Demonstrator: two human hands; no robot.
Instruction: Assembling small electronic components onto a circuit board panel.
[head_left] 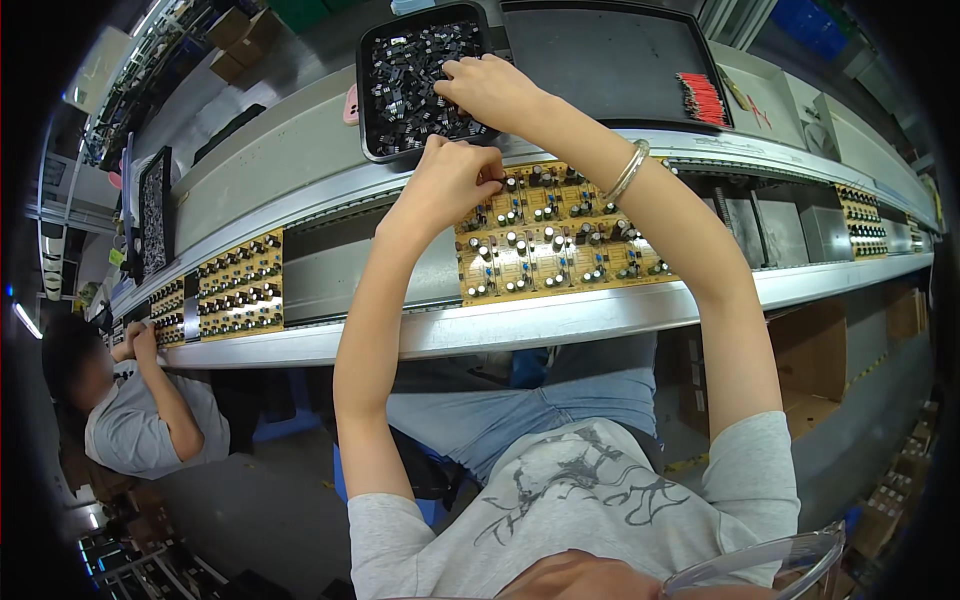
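Note:
My right hand [490, 92] reaches over a black tray [366, 130] heaped with small black components [410, 85]. Its fingertips are a little apart and touch the pile. At the tray's near edge, my left hand [452, 178] is curled, thumb and fingers drawn together by the upper left corner of a yellow circuit board [560, 285]. Whatever the left fingers pinch, if anything, is hidden. Rows of capacitors and other small parts stand on this board, which rests on the conveyor line. My right forearm, with a bangle [630, 172] at the wrist, crosses above the board's right side.
A large black tray [600, 60] holds a bundle of red parts [702, 98] at its right end. More populated boards [240, 288] sit along the rails on both sides. The metal front rail [440, 330] runs before me. Another person [150, 410] works at the left.

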